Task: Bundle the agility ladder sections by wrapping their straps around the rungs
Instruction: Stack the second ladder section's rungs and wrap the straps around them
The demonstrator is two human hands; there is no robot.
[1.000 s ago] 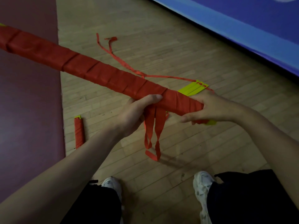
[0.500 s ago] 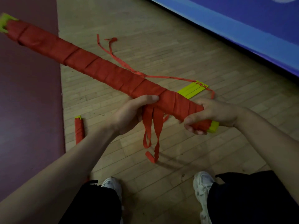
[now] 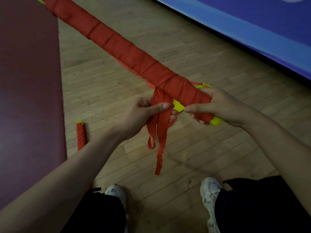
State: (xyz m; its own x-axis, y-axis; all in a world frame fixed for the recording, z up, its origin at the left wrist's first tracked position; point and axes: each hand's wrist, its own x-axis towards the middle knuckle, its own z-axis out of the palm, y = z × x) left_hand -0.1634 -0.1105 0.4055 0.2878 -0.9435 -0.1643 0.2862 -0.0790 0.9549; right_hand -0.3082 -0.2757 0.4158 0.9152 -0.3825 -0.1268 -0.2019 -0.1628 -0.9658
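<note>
Nearest are two white shoes (image 3: 209, 190) on the wooden floor (image 3: 185, 157). Above them hang the loose strap ends (image 3: 159, 142), red and dangling clear of the floor. The left hand (image 3: 143, 113) pinches those straps between thumb and fingers just below the bundle (image 3: 134, 54). The right hand (image 3: 217, 106) is curled around the bundle's near end, where a yellow rung tip (image 3: 216, 122) pokes out. From there the bundle rises up and away to the left, held in the air and covered in red wraps along nearly its whole visible length.

By my reading this section is almost finished: only the short tails remain to be wound on or tucked in. A small wrapped bundle (image 3: 81, 135) lies on the floor by the maroon mat (image 3: 28, 98), apparently done. Behind the right hand, bare yellow rungs (image 3: 203, 85) with a thin strap lie on the floor, likely waiting their turn. Farthest off runs a blue pad (image 3: 252, 31).
</note>
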